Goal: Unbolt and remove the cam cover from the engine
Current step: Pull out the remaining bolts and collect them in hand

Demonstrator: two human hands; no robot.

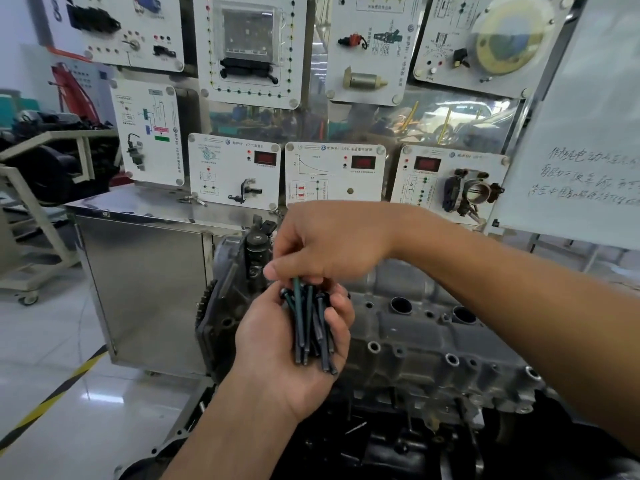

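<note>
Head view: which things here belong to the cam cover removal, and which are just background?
Part of the job:
- bolts, a bundle in the left hand
- right hand, pinching one bolt at the top of the bundle
- cam cover on the engine

Just there:
- training panels
- steel cabinet
- whiteboard

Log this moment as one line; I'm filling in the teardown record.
stage: bolts collected | left hand: holds bolts | right hand: fingers pinching one bolt | cam cover: on engine

Bright, even indoor light; floor glare, soft blur, edges bowed by wide-angle.
</note>
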